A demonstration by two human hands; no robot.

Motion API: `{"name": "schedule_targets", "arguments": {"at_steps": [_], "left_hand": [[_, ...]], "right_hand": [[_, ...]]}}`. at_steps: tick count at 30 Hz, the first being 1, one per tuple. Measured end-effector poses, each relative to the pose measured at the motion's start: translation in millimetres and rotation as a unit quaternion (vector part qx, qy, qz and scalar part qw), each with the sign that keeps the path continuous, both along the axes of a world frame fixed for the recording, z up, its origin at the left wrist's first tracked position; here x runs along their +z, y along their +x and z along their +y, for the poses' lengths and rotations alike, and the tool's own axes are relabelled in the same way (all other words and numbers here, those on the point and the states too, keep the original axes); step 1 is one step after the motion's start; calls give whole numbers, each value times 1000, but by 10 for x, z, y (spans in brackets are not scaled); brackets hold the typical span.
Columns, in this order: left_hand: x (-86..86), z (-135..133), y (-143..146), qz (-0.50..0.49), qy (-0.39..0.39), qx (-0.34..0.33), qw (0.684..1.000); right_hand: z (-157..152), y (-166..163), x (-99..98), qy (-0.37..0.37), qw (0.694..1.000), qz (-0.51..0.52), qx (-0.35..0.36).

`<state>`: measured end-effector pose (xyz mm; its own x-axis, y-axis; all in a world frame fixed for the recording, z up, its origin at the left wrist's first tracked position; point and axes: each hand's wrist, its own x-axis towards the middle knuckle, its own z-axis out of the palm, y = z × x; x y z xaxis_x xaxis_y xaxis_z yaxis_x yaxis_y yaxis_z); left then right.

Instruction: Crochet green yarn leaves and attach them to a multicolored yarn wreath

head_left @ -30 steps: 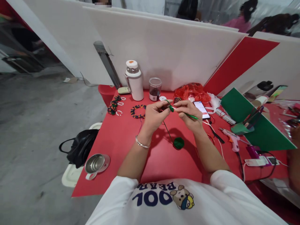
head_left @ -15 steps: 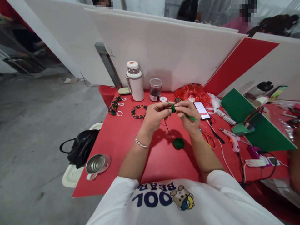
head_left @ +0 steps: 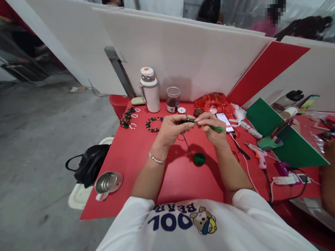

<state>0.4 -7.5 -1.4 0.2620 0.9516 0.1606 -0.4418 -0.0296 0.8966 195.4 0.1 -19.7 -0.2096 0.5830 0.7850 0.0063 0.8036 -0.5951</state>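
Above the red table (head_left: 188, 188), my left hand (head_left: 171, 129) is closed, pinching green yarn (head_left: 188, 120) that also loops over a finger. My right hand (head_left: 213, 129) is closed around a crochet hook with a green handle (head_left: 216, 128), its tip up against the yarn between my fingertips. The fingers mostly hide the worked stitches. A dark strand hangs from my left hand down to a small green yarn ball (head_left: 199, 159) on the table below both hands.
Left of my hands lie a braided multicoloured ring (head_left: 151, 124) and pearl loops. Behind stand a white bottle (head_left: 152, 94) and a jar (head_left: 172, 100). A phone (head_left: 224, 122), glue gun (head_left: 258, 155) and cables are at right, a metal cup (head_left: 108, 183) at front left.
My right hand has moved slightly right, drawing the hook away and turning it flatter. The yarn over my left finger shows more plainly. The yarn ball stays in about the same place.
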Motion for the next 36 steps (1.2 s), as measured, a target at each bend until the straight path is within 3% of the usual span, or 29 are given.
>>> {"name": "schedule_targets", "arguments": {"at_steps": [15,22,26,29,32,36], "left_hand": [[10,-11,-56,30,-19,-21,999],[45,-18,-88,38,-26,-58,997],[47,-19,-117,47,-36,-82,995],[29,-19,-105,52,-23,-81,995],[26,-35,-33,49,13,-40,998],[36,-72,115,56,40,32,997]], "right_hand": [[47,260,190,42,994,-98,11],[97,400,329,72,982,-158,73],[95,458,413,40,980,-162,108],[95,447,329,-5,984,-122,129],[94,326,96,-73,988,-41,128],[35,78,-173,-96,991,66,65]]}}
